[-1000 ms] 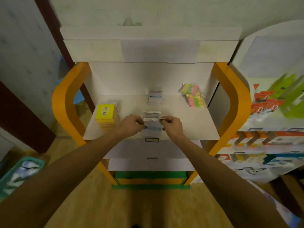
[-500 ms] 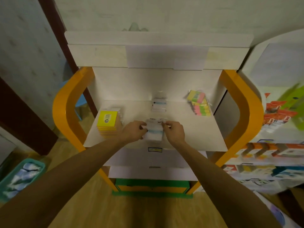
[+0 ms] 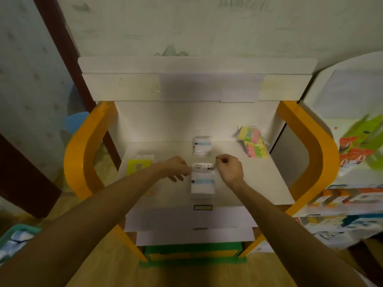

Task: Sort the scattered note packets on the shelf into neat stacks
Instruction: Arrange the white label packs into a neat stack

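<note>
A clear white-and-blue note packet stack (image 3: 202,184) lies at the middle front of the white shelf (image 3: 259,183). My left hand (image 3: 176,167) pinches the left top corner of its upper packet. My right hand (image 3: 229,167) sits at the right top corner with curled fingers, and I cannot make out contact there. A second white-and-blue packet (image 3: 202,146) lies further back at the centre. A yellow packet stack (image 3: 137,165) stands at the left, partly behind my left forearm. Pink, green and yellow packets (image 3: 251,141) are piled at the back right.
Orange curved side frames (image 3: 80,154) flank the shelf. A white top board overhangs it. Lower white shelves and a green base sit beneath. A neighbouring rack with coloured boxes (image 3: 352,193) stands right; a teal basket (image 3: 14,239) is on the floor left.
The view has tilted and the shelf sits lower in frame. Both hands have drawn slightly apart from the packet's top edge; the stack stays in the same spot.
</note>
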